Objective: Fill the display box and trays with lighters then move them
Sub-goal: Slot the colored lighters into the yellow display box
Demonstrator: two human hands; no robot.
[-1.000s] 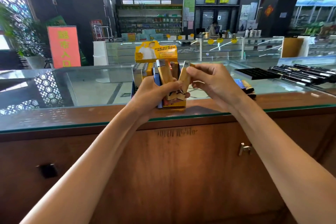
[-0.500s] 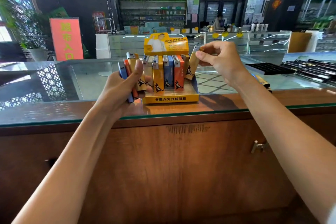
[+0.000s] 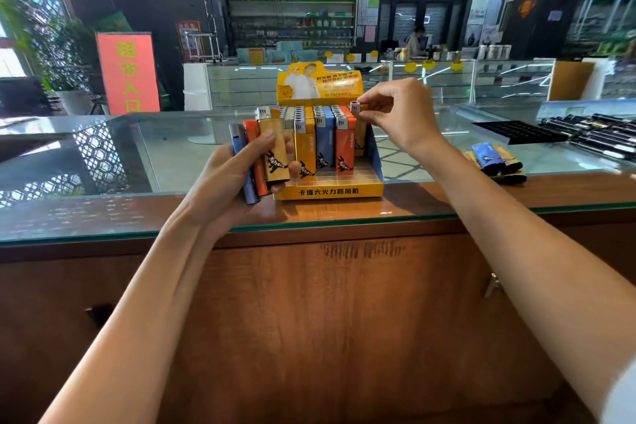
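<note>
Gripping three kangaroo-printed lighters [image 3: 265,157] in the left hand [image 3: 225,181] beside the yellow, Chinese-lettered display box [image 3: 330,192] on the glass surface [image 3: 103,213]; pinching with the right hand [image 3: 399,113] the top of a gold lighter [image 3: 360,139] at its right end

this is looking like a shop, likely a supermarket's tobacco counter. a glass-topped counter [image 3: 103,162] is stretching from 9 to 3 o'clock, carrying a printed display box [image 3: 330,191] packed with lighters [image 3: 325,144]. at 12 o'clock, stocked shelves [image 3: 292,21] and glass showcases [image 3: 509,79] are lining the back; at 10 o'clock a red sign [image 3: 127,72] is standing.
</note>
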